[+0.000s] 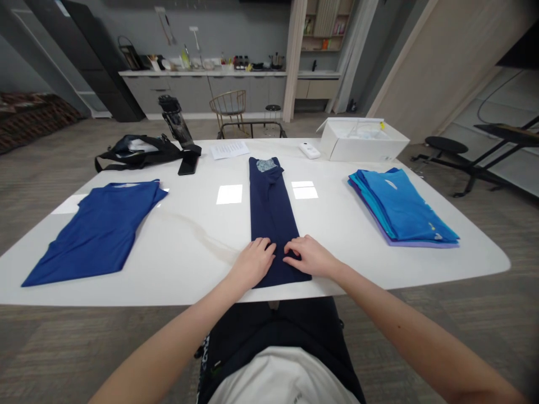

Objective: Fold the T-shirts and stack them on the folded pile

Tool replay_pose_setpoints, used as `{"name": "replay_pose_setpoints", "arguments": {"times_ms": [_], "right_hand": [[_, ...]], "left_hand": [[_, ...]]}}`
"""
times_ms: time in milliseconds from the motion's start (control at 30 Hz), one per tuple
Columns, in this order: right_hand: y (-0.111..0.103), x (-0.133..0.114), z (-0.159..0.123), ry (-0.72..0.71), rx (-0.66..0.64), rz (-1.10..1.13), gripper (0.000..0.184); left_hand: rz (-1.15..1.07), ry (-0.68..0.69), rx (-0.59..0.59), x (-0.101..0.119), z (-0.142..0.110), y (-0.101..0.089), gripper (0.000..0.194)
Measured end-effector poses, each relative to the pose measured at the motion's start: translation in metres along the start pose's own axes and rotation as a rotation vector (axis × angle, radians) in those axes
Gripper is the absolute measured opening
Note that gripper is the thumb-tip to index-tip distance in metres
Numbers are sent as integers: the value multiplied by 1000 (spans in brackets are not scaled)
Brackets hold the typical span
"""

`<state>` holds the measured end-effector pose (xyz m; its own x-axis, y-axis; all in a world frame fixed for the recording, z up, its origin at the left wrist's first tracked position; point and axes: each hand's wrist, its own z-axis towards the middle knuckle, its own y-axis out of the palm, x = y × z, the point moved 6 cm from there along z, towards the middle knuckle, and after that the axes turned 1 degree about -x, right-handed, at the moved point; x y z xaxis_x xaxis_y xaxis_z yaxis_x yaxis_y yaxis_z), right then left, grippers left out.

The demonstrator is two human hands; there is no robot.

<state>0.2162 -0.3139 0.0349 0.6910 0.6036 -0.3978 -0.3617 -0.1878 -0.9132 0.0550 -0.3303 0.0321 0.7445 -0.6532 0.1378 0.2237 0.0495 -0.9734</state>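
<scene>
Left hand (252, 262) and right hand (310, 256): fingers lie flat, unclenched, on a long folded navy garment (272, 216), soft knit, on the glossy white desk (189, 275); stacked blue shirts (400, 206) well right of the fingers.

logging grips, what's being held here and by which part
The left hand and right hand are on the near end of the folded navy garment; whether they grip it or only press cannot be told.
</scene>
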Motion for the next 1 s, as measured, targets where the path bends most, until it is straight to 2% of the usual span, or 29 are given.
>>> {"name": "replay_pose_setpoints", "arguments": {"times_ms": [67, 167, 267, 333, 467, 567, 633, 700, 800, 900, 967, 1000], "right_hand": [[-3, 16, 9, 78, 32, 88, 17], [-16, 53, 38, 235, 138, 199, 26], [-33, 100, 88, 374, 247, 190, 27], [-45, 134, 128, 471, 316, 128, 25], [-61, 193, 204, 619, 420, 38, 47], [-61, 222, 241, 705, 437, 12, 51], [-55, 235, 255, 759, 393, 8, 48], [-52, 241, 263, 781, 367, 15, 37], [-60, 238, 272, 691, 456, 60, 22], [-74, 233, 277, 569, 598, 91, 22], [-76, 236, 278, 585, 603, 80, 23], [-73, 239, 277, 622, 563, 71, 23]], "left_hand": [[-87, 7, -13, -5, 2, -2, 29], [-219, -35, -2, -30, 23, -12, 26], [-249, -138, 46, -67, 66, -21, 24], [-189, -225, 70, -91, 101, -22, 24], [21, -403, 111, -124, 165, -15, 29], [75, -490, 120, -141, 199, -3, 31], [77, -514, 89, -150, 212, 7, 26], [70, -524, 53, -158, 218, 13, 24], [50, -520, 74, -161, 221, 12, 27], [21, -516, 156, -158, 221, 4, 32], [-4, -499, 172, -156, 222, 5, 36], [-20, -472, 160, -154, 222, 9, 37]]}}
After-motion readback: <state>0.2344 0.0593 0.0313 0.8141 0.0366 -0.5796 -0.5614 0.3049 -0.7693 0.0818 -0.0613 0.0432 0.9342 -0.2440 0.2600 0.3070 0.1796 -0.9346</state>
